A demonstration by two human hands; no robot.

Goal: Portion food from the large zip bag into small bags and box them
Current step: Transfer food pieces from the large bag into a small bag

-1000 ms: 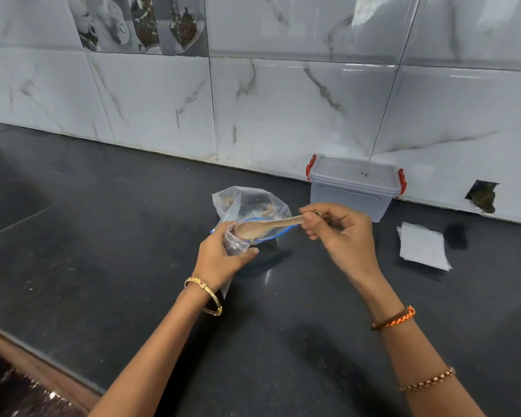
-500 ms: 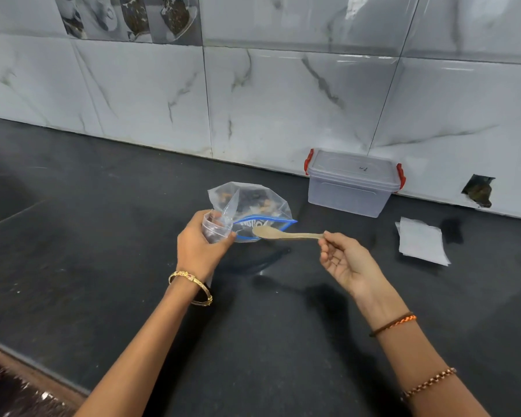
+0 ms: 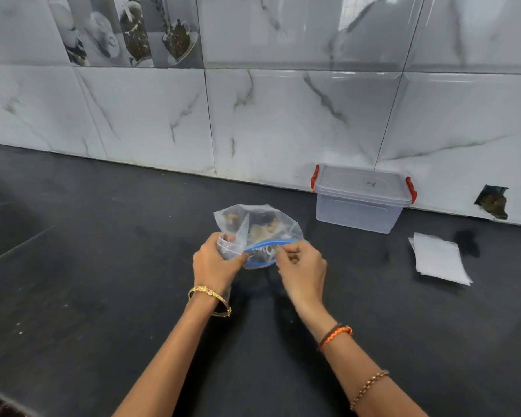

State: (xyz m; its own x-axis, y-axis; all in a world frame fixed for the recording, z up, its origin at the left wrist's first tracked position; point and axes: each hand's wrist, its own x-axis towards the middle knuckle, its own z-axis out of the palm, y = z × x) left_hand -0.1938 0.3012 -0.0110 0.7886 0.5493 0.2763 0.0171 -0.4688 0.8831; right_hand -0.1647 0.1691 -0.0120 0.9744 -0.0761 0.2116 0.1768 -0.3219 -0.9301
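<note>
The large clear zip bag [image 3: 262, 224] with a blue zip strip lies on the black counter, brown and orange food showing inside. My left hand [image 3: 214, 266] grips a small clear bag [image 3: 224, 243] at the big bag's left edge. My right hand [image 3: 301, 266] is at the bag's blue mouth, fingers pinched on the pale spoon [image 3: 280, 247]. Only a sliver of the handle shows; the spoon's bowl is hidden in the bag. The clear lidded box [image 3: 358, 203] with red clips stands shut against the wall, behind and to the right.
A flat stack of white sheets or small bags [image 3: 438, 257] lies on the counter [image 3: 103, 266] at the right. A dark hole [image 3: 494, 203] breaks the tiled wall behind it. The counter's front edge runs along the lower left.
My right hand has carried the spoon from over the small bag, out to the right, then into the large bag's mouth. My left hand stays beside the big bag with the small bag.
</note>
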